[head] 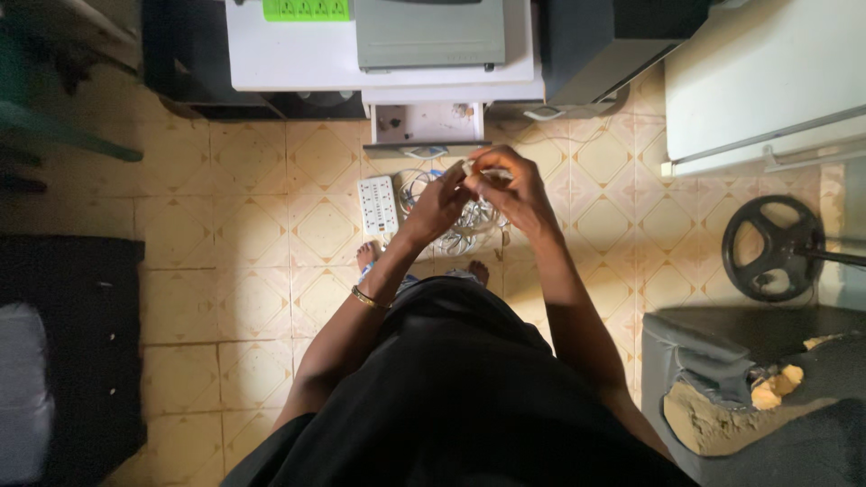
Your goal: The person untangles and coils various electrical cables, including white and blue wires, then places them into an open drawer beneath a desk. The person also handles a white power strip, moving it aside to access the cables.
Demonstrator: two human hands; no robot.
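While standing on the tiled floor (253, 225), seen from above in a black garment (460, 397). Ahead, a white counter (289, 54) with an open drawer (426, 124). Below, a white power strip (378, 206) beside a coil of cable (465, 221). Left hand (439, 203) and right hand (510, 194) touching, both pinching a small white piece (478, 169) above that coil.

A white power strip (378, 206) is seen lying on the yellow patterned tile floor (253, 234), below an open white drawer (426, 124). A grey box-shaped device (429, 33) is set on the white table (289, 54), beside a green label (306, 9). A black weight plate (773, 248) is placed at the right, above a torn grey cushion (722, 406).
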